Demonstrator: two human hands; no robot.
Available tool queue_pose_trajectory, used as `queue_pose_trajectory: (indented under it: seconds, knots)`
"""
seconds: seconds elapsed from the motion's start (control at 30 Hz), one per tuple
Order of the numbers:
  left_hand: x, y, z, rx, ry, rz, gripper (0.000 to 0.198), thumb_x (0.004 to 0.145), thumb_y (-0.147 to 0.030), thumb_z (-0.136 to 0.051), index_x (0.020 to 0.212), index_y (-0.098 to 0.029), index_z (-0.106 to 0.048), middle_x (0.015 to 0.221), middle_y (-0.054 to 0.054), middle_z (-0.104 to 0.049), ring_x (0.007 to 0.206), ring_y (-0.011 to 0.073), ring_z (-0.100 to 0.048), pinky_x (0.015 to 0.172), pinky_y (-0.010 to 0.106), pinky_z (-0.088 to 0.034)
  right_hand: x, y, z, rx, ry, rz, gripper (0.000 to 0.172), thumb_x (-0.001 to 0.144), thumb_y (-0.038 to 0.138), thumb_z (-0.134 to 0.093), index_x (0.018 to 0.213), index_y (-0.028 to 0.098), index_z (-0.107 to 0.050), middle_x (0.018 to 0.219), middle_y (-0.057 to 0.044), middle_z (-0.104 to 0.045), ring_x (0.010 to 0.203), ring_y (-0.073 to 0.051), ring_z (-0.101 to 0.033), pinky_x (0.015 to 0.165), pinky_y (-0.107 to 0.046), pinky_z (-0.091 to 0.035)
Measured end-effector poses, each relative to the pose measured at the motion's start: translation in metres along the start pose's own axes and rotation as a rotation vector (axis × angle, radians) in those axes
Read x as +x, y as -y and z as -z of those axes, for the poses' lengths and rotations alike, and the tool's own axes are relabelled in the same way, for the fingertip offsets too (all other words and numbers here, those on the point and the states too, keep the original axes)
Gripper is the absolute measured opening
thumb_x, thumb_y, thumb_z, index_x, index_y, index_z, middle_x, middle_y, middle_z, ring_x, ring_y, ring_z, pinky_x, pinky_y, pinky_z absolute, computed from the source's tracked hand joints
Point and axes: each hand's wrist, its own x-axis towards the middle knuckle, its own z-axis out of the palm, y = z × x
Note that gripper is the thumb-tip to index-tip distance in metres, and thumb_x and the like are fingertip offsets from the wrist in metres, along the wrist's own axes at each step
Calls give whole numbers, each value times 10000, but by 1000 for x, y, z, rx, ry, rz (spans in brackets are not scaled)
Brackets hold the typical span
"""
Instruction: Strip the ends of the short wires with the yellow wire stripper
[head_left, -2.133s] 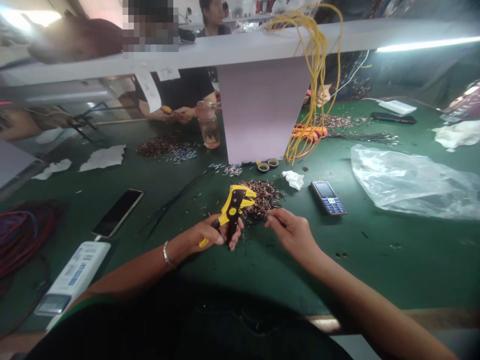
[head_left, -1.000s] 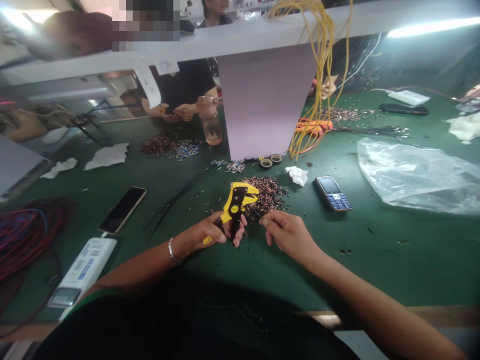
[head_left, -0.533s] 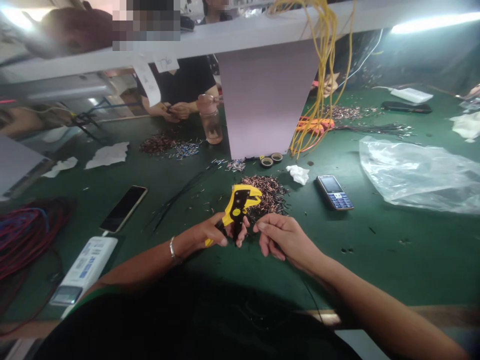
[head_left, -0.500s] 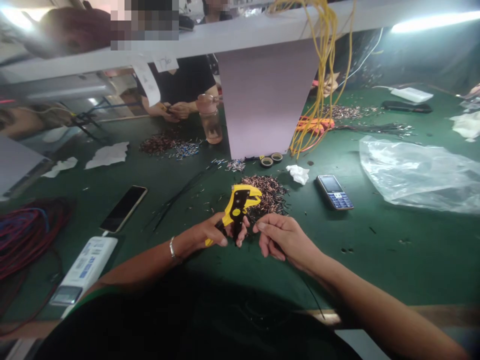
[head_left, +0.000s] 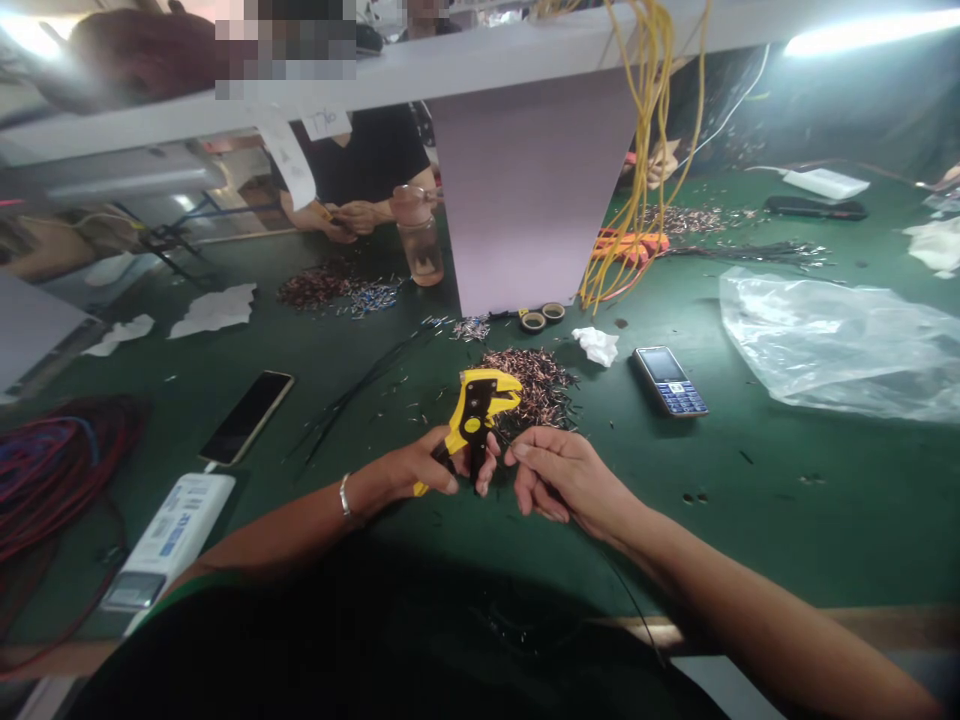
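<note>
Nearest, a thin black wire (head_left: 634,595) is trailing below the right hand (head_left: 562,475), whose grip is pinching tight, apparently on its end. The left hand (head_left: 424,460) is curling firmly around yellow-and-black pliers (head_left: 474,415), their jaws standing apart. The wire seems to be being presented to the pliers, calling for a steady touch. Beyond, toward one o'clock, coppery, bristly clippings (head_left: 544,385) are lying heaped on the smooth green bench (head_left: 787,540); farther, at eleven, a translucent bottle (head_left: 421,245) is standing.

The yellow tool (head_left: 475,408) looks smooth and hard. The heap of bits (head_left: 544,385) has shiny, coppery metal. The tabletop (head_left: 787,530) is smooth. The bag (head_left: 840,350) is crinkly, shiny plastic.
</note>
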Motion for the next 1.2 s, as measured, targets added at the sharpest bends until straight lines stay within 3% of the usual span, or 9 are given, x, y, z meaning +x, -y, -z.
queue_pose_trajectory:
  seconds: [0.37,0.73,1.0,1.2]
  knots:
    - [0,-3,-5,0,6,-36,482,567,-96,-654,1046,-136,-628,886,72,-673,844,224,-630,815,354,-440,0,1,3,-24,-29,-4,165,814,345,-574,777,185,-556,468,17,-654,249,-37,-329,303,-181,-203]
    - [-1,-11,-11,221,-30,-56,433,609,-124,-668,1037,-141,-603,897,54,-625,818,194,-592,771,332,-454,0,1,3,-20,-11,-14,142,816,321,-573,764,192,-547,458,23,-650,249,-41,-329,302,-186,-224]
    - [0,-13,-13,602,-74,-185,350,636,-146,-585,984,-145,-547,839,32,-574,740,159,-547,702,303,-468,0,-2,8,-100,-11,-17,166,827,341,-590,782,182,-579,478,25,-650,265,-34,-317,304,-183,-182]
    - [-3,-9,-13,1202,-289,-371,461,623,-171,-523,1084,-181,-497,868,37,-576,740,178,-525,696,313,-454,3,-3,15,-219,6,29,234,813,401,-648,792,167,-639,521,17,-650,311,-40,-352,336,-202,-212]
